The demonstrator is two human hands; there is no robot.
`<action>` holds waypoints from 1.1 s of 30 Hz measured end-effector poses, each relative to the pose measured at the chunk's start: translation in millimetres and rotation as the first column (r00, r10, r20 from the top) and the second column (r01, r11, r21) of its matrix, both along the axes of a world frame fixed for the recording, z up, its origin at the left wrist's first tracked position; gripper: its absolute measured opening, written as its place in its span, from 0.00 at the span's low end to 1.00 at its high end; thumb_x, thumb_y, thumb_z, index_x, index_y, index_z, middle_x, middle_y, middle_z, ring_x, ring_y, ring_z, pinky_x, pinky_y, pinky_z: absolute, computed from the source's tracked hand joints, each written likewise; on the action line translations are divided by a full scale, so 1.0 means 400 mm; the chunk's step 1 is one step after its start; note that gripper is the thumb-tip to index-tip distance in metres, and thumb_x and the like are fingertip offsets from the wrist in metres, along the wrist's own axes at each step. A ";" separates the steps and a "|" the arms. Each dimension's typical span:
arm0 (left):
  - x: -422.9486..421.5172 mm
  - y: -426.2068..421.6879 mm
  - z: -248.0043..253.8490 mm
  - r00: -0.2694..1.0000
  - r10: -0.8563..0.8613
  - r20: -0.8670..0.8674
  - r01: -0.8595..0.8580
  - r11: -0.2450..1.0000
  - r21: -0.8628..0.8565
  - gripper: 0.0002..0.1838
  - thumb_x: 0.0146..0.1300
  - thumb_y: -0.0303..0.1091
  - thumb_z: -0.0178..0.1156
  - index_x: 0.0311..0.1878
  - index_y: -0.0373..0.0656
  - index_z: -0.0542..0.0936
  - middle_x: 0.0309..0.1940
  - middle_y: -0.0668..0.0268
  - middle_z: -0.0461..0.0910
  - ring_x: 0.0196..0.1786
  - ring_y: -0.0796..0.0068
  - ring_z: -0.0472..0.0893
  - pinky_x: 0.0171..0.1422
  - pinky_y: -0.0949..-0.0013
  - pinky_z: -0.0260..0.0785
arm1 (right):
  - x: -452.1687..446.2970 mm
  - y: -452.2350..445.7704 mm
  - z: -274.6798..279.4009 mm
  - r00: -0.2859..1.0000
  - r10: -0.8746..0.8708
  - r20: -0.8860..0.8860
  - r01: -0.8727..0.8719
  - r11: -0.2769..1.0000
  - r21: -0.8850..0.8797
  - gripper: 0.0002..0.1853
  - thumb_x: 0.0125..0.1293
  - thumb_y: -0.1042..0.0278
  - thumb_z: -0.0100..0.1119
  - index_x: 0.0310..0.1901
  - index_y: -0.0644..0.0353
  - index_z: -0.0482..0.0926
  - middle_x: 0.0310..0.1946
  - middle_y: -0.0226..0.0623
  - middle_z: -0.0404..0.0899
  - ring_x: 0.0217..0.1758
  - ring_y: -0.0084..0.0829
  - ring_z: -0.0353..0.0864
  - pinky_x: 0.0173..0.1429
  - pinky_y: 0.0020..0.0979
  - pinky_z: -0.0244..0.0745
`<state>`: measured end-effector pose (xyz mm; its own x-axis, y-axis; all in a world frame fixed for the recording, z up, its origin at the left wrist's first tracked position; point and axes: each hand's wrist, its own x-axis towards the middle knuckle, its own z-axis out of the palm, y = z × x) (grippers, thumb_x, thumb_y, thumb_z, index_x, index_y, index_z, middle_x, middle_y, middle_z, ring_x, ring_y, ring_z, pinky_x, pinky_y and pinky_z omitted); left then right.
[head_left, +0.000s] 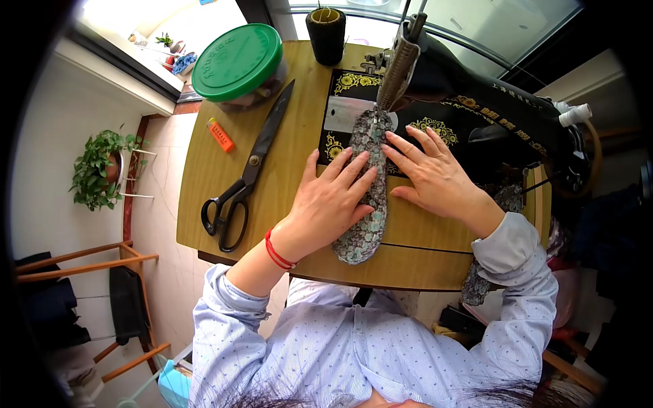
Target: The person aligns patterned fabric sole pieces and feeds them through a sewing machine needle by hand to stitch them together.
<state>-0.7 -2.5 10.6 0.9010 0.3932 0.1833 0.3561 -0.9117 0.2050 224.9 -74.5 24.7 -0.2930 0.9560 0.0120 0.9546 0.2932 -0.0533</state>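
Observation:
A long, rounded piece of patterned grey-green fabric shaped like an insole lies lengthwise on the sewing table, its far end under the needle and presser foot of a black sewing machine. My left hand rests flat across the fabric's left side and middle, fingers spread and pointing toward the needle. Along the fabric's right edge, my right hand lies with fingers stretched out, fingertips touching the edge close to the presser foot. Neither hand grips anything that shows.
Large black scissors lie left of my left hand, beside an orange lighter. Farther back stand a green-lidded jar and a dark thread spool. More patterned fabric hangs at the table's right front edge.

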 end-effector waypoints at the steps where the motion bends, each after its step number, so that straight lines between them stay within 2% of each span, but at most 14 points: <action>1: 0.000 0.001 -0.002 1.000 0.000 0.000 0.000 1.000 0.001 0.30 0.61 0.47 0.63 0.65 0.48 0.72 0.69 0.61 0.67 0.71 0.59 0.65 0.71 0.41 0.52 | 0.003 0.001 -0.005 1.000 0.005 0.012 -0.005 1.000 0.014 0.36 0.62 0.44 0.61 0.67 0.55 0.68 0.71 0.35 0.61 0.75 0.44 0.54 0.79 0.48 0.45; 2: -0.001 0.004 -0.005 1.000 0.002 0.007 -0.002 1.000 0.004 0.30 0.61 0.47 0.63 0.65 0.48 0.72 0.69 0.61 0.67 0.71 0.59 0.65 0.72 0.41 0.52 | 0.005 0.001 -0.010 1.000 0.009 0.023 -0.010 1.000 0.028 0.36 0.64 0.41 0.58 0.67 0.55 0.69 0.71 0.36 0.62 0.75 0.44 0.54 0.79 0.47 0.45; 14: 0.004 0.015 -0.009 0.999 0.018 -0.035 -0.016 0.999 0.052 0.30 0.61 0.47 0.62 0.66 0.47 0.71 0.69 0.60 0.67 0.72 0.58 0.64 0.74 0.41 0.49 | 0.012 0.018 -0.032 1.000 -0.018 0.017 0.018 1.000 0.013 0.36 0.67 0.39 0.52 0.69 0.54 0.67 0.72 0.33 0.60 0.76 0.43 0.53 0.80 0.45 0.42; 25: 0.013 0.037 0.003 0.996 -0.026 -0.080 0.028 0.999 0.017 0.31 0.62 0.44 0.62 0.66 0.41 0.70 0.68 0.55 0.66 0.73 0.56 0.63 0.75 0.49 0.52 | 0.014 0.026 -0.041 1.000 -0.023 -0.008 0.024 1.000 0.021 0.37 0.67 0.39 0.52 0.69 0.56 0.67 0.73 0.33 0.59 0.75 0.43 0.53 0.80 0.44 0.42; 28: 0.012 0.046 0.011 0.995 -0.055 -0.088 0.055 0.998 -0.001 0.33 0.61 0.46 0.63 0.67 0.42 0.69 0.68 0.55 0.66 0.72 0.56 0.63 0.75 0.49 0.53 | 0.018 0.027 -0.044 1.000 -0.022 -0.019 0.022 1.000 0.018 0.37 0.67 0.39 0.52 0.69 0.56 0.67 0.73 0.32 0.59 0.76 0.43 0.52 0.80 0.44 0.43; 33: 0.009 0.051 0.013 0.994 -0.074 -0.086 0.074 0.997 -0.003 0.36 0.61 0.55 0.61 0.68 0.45 0.69 0.69 0.54 0.64 0.72 0.55 0.63 0.75 0.48 0.52 | 0.024 0.031 -0.044 1.000 -0.021 -0.019 0.022 0.999 0.035 0.37 0.66 0.39 0.53 0.69 0.55 0.66 0.73 0.33 0.59 0.76 0.44 0.51 0.80 0.45 0.43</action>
